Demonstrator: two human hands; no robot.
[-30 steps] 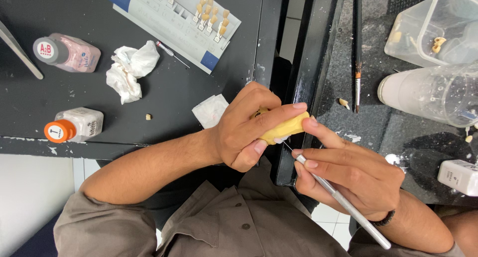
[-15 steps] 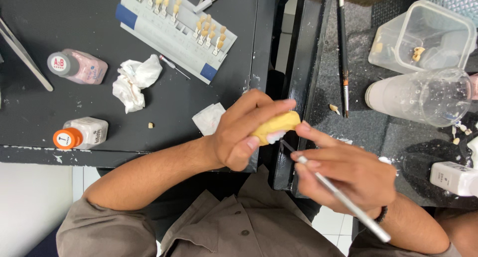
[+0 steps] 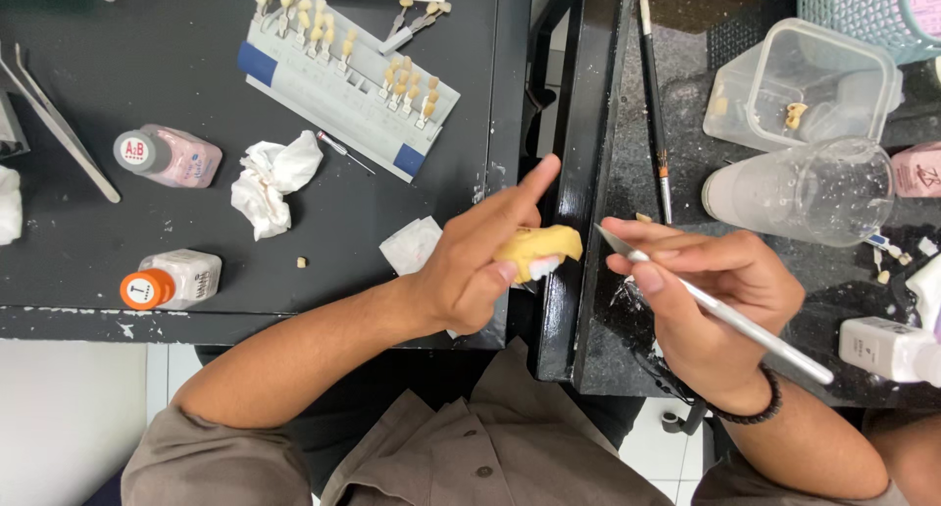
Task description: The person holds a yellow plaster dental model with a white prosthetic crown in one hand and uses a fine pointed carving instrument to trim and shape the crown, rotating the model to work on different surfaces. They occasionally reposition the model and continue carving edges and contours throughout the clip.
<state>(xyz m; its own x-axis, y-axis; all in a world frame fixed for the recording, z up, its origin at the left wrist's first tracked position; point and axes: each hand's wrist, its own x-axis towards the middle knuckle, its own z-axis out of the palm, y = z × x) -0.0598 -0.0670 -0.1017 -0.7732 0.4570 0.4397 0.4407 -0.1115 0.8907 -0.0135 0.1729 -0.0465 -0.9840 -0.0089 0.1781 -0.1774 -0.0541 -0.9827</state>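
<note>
The lump held in the left hand is pale yellow, with a white bit at its underside; the tool in the right hand is plain silver. Both tabletops are black, the right one flecked with white dust. At the far left, a pink bottle has a grey cap; nearer, a white bottle has an orange one. The shade guide is grey with blue ends and cream teeth. The wrist band is black.

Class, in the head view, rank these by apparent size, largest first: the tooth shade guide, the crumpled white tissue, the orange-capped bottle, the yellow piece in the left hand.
1. tooth shade guide
2. crumpled white tissue
3. orange-capped bottle and yellow piece: look alike; the piece is partly covered by the left hand.
</note>
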